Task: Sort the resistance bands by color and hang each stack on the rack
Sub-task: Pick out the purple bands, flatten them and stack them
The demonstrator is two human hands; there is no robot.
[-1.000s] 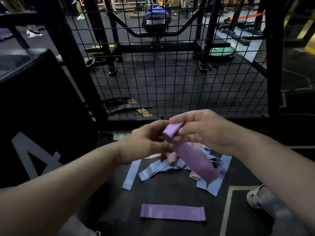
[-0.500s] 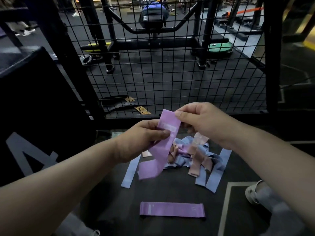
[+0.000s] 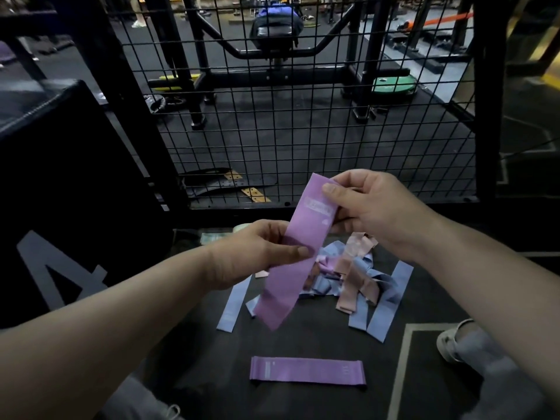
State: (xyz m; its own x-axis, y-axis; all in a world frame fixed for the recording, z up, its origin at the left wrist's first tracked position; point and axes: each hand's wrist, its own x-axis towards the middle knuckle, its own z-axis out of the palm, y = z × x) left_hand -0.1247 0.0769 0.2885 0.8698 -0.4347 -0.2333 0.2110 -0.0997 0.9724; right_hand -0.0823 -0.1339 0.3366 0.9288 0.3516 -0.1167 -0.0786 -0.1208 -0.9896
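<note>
Unfolded since a second ago, the purple band [image 3: 306, 225] now runs flat and slanted between both hands instead of sitting bunched at the fingertips. The right hand [image 3: 372, 210] pinches its upper end, thumb on the front face. The left hand [image 3: 251, 253] pinches it about halfway down, thumb across the front and fingers behind. Its lower half hangs free above the floor [image 3: 318, 338], near the left side of the mixed pile [image 3: 351, 274] of blue and pink bands.

A second purple band [image 3: 307, 371] lies flat on the floor nearer the person, apart from the pile. It looks like the start of the purple stack.

The loose tail is the first risk: if the hands sweep low toward that stack, it may drag across the pile and pull other bands along. Both grips are thin pinches on smooth fabric, so a tug to straighten the band could slip one end loose. The light is dim, and pink and purple look close, so a missort seems possible. Behind the pile stands a wire fence [image 3: 303, 131]; I cannot tell where the rack is.
</note>
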